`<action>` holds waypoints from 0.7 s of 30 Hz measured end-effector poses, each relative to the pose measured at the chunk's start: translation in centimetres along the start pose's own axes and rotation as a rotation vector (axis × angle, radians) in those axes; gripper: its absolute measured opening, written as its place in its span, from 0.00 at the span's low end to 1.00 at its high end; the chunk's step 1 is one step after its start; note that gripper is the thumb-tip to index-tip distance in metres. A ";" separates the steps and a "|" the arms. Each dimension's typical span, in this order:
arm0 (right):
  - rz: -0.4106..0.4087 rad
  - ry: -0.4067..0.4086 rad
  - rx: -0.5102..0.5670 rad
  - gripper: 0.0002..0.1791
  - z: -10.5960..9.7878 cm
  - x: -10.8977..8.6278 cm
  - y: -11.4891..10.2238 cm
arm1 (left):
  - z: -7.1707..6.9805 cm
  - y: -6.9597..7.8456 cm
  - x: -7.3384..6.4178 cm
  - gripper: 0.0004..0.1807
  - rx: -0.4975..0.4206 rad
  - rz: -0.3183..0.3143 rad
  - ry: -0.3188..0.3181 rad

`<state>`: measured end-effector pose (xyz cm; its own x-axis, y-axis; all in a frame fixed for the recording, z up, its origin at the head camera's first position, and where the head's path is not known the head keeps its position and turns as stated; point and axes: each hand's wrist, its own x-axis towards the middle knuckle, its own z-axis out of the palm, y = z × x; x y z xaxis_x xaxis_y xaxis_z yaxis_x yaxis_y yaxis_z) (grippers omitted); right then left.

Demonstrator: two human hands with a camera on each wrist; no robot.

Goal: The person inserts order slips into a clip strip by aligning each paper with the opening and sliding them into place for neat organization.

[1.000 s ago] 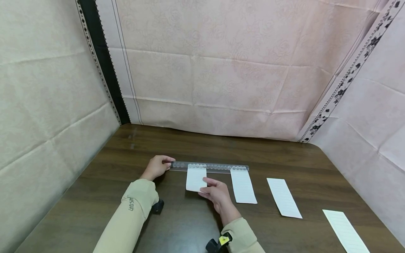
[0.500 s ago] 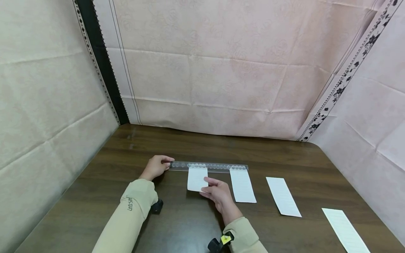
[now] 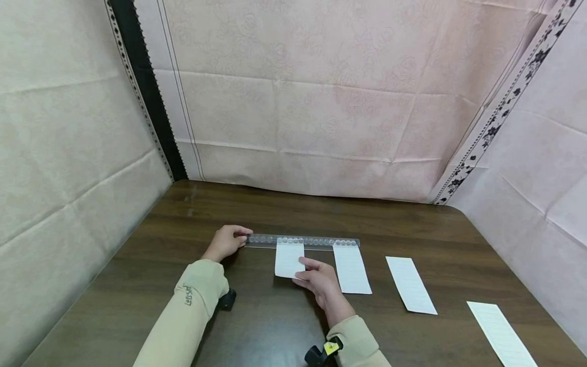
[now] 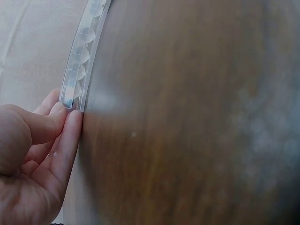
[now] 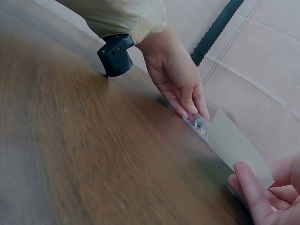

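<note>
A clear plastic ticket rail (image 3: 263, 238) with a row of round beads inside lies crosswise on the table. My left hand (image 3: 228, 241) pinches its left end between thumb and fingers; in the left wrist view the rail's tip (image 4: 70, 101) shows at the fingertips. A white paper slip (image 3: 289, 260) has its top edge under the rail's beads. With thumb and fingers, my right hand (image 3: 321, 283) grips the slip's lower right corner, which is slightly raised off the table. Further right, a second lined slip (image 3: 352, 269) is also tucked into the rail.
Two more lined slips lie loose on the brown wooden table (image 3: 257, 326): one slip (image 3: 411, 285) right of the rail, another slip (image 3: 501, 334) nearer the right edge. Pale patterned cloth (image 3: 298, 117) hangs behind and at both sides.
The slip in my right hand has slid a little to the right along the rail, and the hand moved with it. My left hand stays on the rail's end.
</note>
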<state>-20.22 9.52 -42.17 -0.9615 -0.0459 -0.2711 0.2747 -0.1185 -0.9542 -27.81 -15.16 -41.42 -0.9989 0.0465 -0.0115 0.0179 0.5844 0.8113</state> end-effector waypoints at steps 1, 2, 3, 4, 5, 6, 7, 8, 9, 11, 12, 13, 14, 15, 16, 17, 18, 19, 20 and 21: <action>0.000 0.001 0.002 0.25 -0.1 0.0 0.0 | 0.0 0.0 0.0 0.12 0.000 -0.003 0.000; 0.001 0.003 0.004 0.25 -0.1 0.0 -0.1 | 0.0 0.0 0.0 0.12 -0.002 -0.006 -0.001; -0.001 0.005 0.007 0.25 -0.2 0.0 -0.1 | 0.0 0.0 0.0 0.12 -0.002 -0.010 0.000; -0.003 0.005 0.011 0.25 -0.2 0.0 -0.1 | 0.0 0.0 0.0 0.12 -0.003 -0.013 0.001; -0.008 0.004 0.013 0.25 -0.3 0.0 -0.1 | 0.0 0.1 0.0 0.12 -0.004 -0.016 0.000; -0.010 0.005 0.017 0.25 -0.3 0.1 -0.1 | 0.0 0.0 0.0 0.12 0.000 -0.012 -0.001; -0.013 0.004 0.019 0.25 -0.4 0.1 -0.1 | 0.0 0.0 0.0 0.12 0.000 -0.012 -0.002; -0.013 0.004 0.022 0.25 -0.4 0.1 -0.1 | 0.0 0.0 0.0 0.12 0.001 -0.013 -0.002; -0.014 0.002 0.021 0.25 -0.4 0.1 -0.1 | 0.0 0.0 0.0 0.12 0.001 -0.014 -0.001; -0.013 -0.001 0.017 0.25 -0.5 0.1 0.0 | 0.1 0.0 0.0 0.12 0.005 -0.014 0.000; -0.010 0.000 0.019 0.25 -0.6 0.1 0.0 | 0.1 0.0 0.1 0.12 0.006 -0.013 0.000; -0.011 -0.001 0.017 0.25 -0.6 0.2 0.0 | 0.0 0.0 0.1 0.12 0.003 -0.017 0.002; -0.011 -0.002 0.015 0.25 -0.7 0.2 0.0 | 0.0 0.0 0.1 0.12 0.005 -0.015 0.002; -0.012 -0.003 0.013 0.25 -0.7 0.2 0.0 | 0.0 0.0 0.1 0.12 0.004 -0.013 0.001; -0.012 -0.003 0.013 0.26 -0.8 0.2 0.0 | 0.0 0.0 0.1 0.12 0.006 -0.009 0.001; -0.012 -0.003 0.013 0.26 -0.8 0.2 0.0 | 0.0 0.1 0.1 0.12 0.006 -0.008 0.000; -0.011 -0.003 0.013 0.26 -0.9 0.2 -0.1 | 0.0 0.1 0.1 0.12 0.007 -0.008 0.000; -0.010 -0.003 0.011 0.26 -0.9 0.2 -0.1 | 0.0 0.1 0.1 0.12 0.009 -0.009 0.000; -0.009 -0.005 0.010 0.26 -1.0 0.2 -0.1 | 0.0 0.1 0.0 0.12 0.009 -0.009 -0.001; -0.007 -0.004 0.008 0.26 -1.0 0.1 -0.2 | -0.1 0.1 0.0 0.12 0.010 -0.012 -0.001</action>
<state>-20.42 10.53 -42.19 -0.9633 -0.0494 -0.2638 0.2681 -0.1265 -0.9551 -27.86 -15.13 -41.29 -0.9990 0.0399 -0.0214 0.0064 0.5932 0.8050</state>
